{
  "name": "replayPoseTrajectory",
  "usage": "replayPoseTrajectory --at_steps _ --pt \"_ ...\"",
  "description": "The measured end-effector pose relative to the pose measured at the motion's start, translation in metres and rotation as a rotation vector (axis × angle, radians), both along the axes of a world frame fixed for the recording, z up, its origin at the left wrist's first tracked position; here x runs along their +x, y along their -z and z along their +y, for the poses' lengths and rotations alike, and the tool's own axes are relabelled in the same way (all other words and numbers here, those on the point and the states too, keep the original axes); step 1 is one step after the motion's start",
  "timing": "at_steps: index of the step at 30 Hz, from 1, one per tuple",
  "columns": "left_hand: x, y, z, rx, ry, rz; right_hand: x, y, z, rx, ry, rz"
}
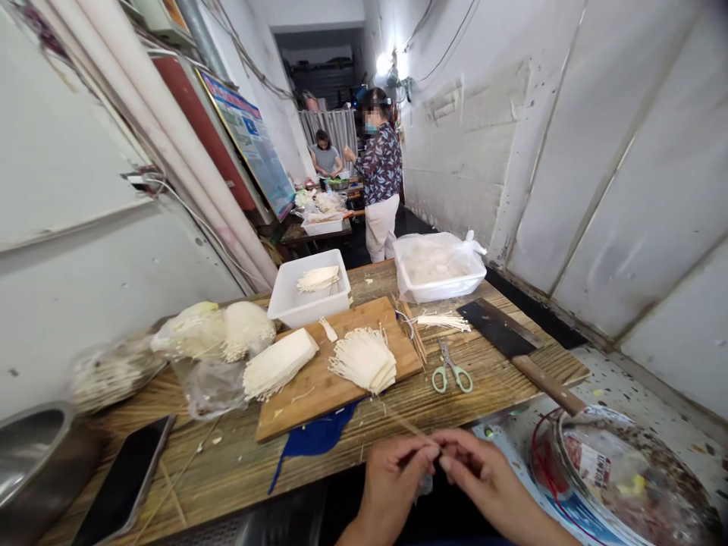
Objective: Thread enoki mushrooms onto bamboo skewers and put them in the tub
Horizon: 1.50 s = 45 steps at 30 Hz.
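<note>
Pinching one thin bamboo skewer (412,428) between them, the left hand (392,485) and the right hand (483,478) meet at the bottom of the view, just off the near edge of the wooden table (455,402). The thumb and forefinger of each hand close on the skewer; the remaining fingers curl inward. The skewer slants up and to the left, passing above the near edge of the table.

Items on the table, counted:

- One wooden cutting board (335,371), nearest to the hands, carrying two trimmed enoki mushroom bundles: one compact block (278,364) and one fanned bundle (364,360).
- One white plastic tub (290,303) beyond the board, holding one enoki bundle (317,279).
- One second white tub (437,288), covered by a clear plastic bag.
- One small bunch of loose enoki stems (444,322) and one bundle of bamboo skewers (412,330), both right of the board.
- One pair of green-handled scissors (452,371), lying open.
- One cleaver (497,330) with a wooden handle, its blade flat on the table.
- Three enoki clusters in clear plastic bags (193,334), left of the board.
- One smartphone (125,478), at the near left.
- One blue cloth (315,436), hanging below the board's near edge.

One steel bowl (34,462) sits at the lower left corner. Farther down the corridor, two other people (381,167) work at a second table (318,233).
</note>
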<state>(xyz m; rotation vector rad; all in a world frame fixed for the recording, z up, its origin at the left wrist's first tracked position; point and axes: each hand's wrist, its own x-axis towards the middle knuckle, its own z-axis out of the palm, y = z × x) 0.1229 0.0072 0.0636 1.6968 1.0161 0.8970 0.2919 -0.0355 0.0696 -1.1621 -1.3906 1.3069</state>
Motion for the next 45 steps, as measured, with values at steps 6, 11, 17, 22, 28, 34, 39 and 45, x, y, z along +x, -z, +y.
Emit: replayPoseTrajectory --at_steps 6,11,17,22,28,34,39,45 --pt "-0.058 0.015 0.059 0.984 -0.191 0.562 0.022 0.009 0.008 0.040 0.148 -0.233" --pt "-0.079 0.021 0.107 1.188 -0.096 0.816 0.020 0.017 0.038 0.222 0.146 -0.421" --pt "-0.083 0.017 0.124 1.302 -0.020 0.752 -0.005 0.001 0.127 0.692 0.057 -1.010" --pt "-0.088 0.013 0.130 1.351 -0.041 0.619 -0.018 -0.009 0.167 0.859 -0.104 -1.352" --pt "-0.087 0.009 0.130 1.360 -0.026 0.578 -0.019 -0.008 0.178 0.945 -0.173 -1.394" --pt "-0.081 0.010 0.126 1.295 -0.065 0.654 -0.021 -0.012 0.183 0.953 -0.221 -1.343" --pt "-0.084 0.022 0.139 1.241 -0.169 0.566 -0.034 -0.030 0.198 0.930 -0.216 -1.330" --pt "-0.076 0.013 0.155 0.816 -0.412 0.309 -0.064 -0.077 0.217 0.933 -0.261 -1.312"
